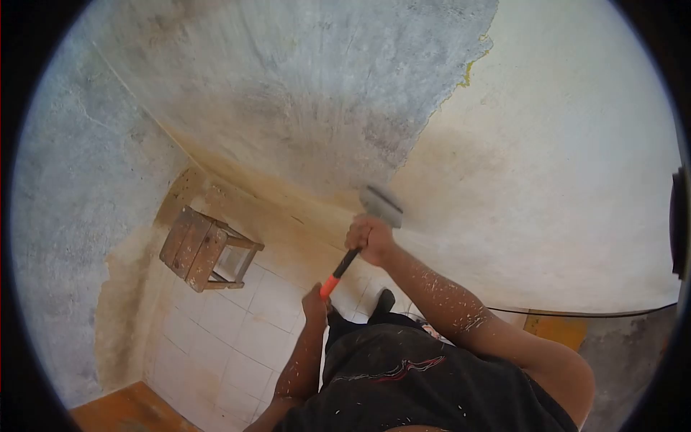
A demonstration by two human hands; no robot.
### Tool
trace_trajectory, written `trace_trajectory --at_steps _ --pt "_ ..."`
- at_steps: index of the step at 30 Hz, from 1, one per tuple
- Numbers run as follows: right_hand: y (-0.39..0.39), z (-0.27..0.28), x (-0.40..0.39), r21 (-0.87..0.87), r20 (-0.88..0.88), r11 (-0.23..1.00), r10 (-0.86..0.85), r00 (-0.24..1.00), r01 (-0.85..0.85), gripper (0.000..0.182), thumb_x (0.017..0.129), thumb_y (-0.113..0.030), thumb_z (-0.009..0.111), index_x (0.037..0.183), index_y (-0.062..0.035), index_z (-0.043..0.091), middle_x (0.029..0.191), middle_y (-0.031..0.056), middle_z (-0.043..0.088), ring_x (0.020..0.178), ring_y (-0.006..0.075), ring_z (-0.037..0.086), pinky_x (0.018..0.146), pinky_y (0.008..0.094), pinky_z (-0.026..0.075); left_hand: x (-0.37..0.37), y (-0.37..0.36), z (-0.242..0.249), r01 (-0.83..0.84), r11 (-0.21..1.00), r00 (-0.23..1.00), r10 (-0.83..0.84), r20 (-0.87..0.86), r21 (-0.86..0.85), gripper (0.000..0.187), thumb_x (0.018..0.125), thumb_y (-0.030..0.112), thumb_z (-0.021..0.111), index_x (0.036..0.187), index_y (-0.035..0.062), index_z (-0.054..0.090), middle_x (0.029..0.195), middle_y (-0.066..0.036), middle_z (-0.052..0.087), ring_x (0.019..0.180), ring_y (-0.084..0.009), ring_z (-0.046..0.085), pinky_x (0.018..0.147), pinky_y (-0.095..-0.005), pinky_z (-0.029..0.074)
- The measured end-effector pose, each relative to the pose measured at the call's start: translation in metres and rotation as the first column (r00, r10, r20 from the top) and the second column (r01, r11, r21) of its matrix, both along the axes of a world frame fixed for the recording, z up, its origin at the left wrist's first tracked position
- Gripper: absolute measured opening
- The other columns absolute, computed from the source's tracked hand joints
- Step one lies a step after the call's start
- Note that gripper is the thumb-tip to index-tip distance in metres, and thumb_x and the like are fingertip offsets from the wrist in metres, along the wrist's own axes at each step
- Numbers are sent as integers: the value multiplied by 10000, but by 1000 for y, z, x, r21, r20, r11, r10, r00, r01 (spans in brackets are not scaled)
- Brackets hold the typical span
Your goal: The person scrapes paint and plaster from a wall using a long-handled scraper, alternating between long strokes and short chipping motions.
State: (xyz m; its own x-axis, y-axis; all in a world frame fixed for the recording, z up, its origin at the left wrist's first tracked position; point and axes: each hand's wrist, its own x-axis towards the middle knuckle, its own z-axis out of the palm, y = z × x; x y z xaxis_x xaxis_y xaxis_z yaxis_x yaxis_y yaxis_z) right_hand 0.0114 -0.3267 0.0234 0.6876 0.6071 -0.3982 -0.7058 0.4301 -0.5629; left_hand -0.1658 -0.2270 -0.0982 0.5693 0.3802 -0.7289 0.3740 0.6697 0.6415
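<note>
A long-handled scraper [347,263] with a wide grey blade [381,206] and a black and orange handle slants up from my body to the wall. My right hand [371,237] is closed round the handle just below the blade. Lower down, my left hand [314,302] grips the handle near its orange end. The blade is slightly blurred and lies at or close to the wall [302,93], near where bare grey plaster meets the pale paint [547,144]. White flakes speckle both forearms and my dark shirt.
A worn wooden stool [194,248] stands by the wall corner on the left, on the white tiled floor [223,338]. A dark cable [576,315] runs along the right wall's foot. An orange-brown surface [133,410] shows at lower left.
</note>
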Motion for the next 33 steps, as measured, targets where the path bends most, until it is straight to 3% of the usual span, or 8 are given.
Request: trace_trajectory --at_steps 19,21,22,23,25,27,29,33 --pt "-4 13 10 259 27 964 56 998 -61 321 746 -171 486 495 -160 286 448 -15 262 401 138 271 492 299 290 14 28 32 169 986 985 -168 -28 7 262 894 263 431 702 86 455 469 -7 373 340 -98 327 332 -238 247" --pt "1 -5 4 183 8 983 31 999 -32 315 741 -172 492 499 -160 291 452 -16 265 405 136 270 495 296 286 8 26 8 304 946 952 -296 -82 111 276 894 277 428 700 82 458 471 -12 383 342 -97 330 331 -245 256" --pt "2 -10 -1 96 -16 995 6 1000 -5 309 736 -174 498 503 -161 296 457 -18 267 409 135 268 497 293 283 -8 28 -41 494 747 856 -507 -99 445 299 894 285 420 683 76 461 475 -16 392 342 -99 333 332 -249 265" --pt "2 -10 -3 103 -14 995 5 1000 -4 309 736 -174 498 503 -161 296 457 -18 267 409 135 268 497 293 283 -5 20 -16 342 930 936 -324 -136 136 316 888 293 425 661 76 463 479 -16 395 347 -102 345 335 -249 271" --pt "5 -5 -1 37 -97 999 37 995 -34 295 733 -173 506 516 -156 307 459 -23 262 412 136 265 496 292 278 -4 15 0 317 947 938 -306 -160 44 300 875 279 443 657 75 466 483 -16 398 354 -104 359 338 -247 275" --pt "0 5 8 117 -35 993 14 999 -10 290 737 -170 504 521 -155 311 459 -23 259 414 136 267 495 294 278 9 23 -6 336 891 942 -313 -122 306 285 866 264 451 648 80 459 487 -14 397 354 -101 351 339 -244 261" --pt "-5 6 6 193 17 981 9 1000 -12 285 741 -168 502 526 -155 316 459 -23 257 415 135 268 494 297 279 22 34 22 218 968 976 -214 -48 124 298 863 253 458 612 93 453 482 -9 393 351 -101 344 347 -252 259" --pt "-4 -20 -3 186 -24 982 13 1000 -9 276 745 -175 502 529 -147 331 457 -6 274 422 145 283 501 316 292 2 14 2 206 949 966 -159 -203 239 334 855 264 474 601 49 493 465 -31 430 344 -109 388 336 -245 285"
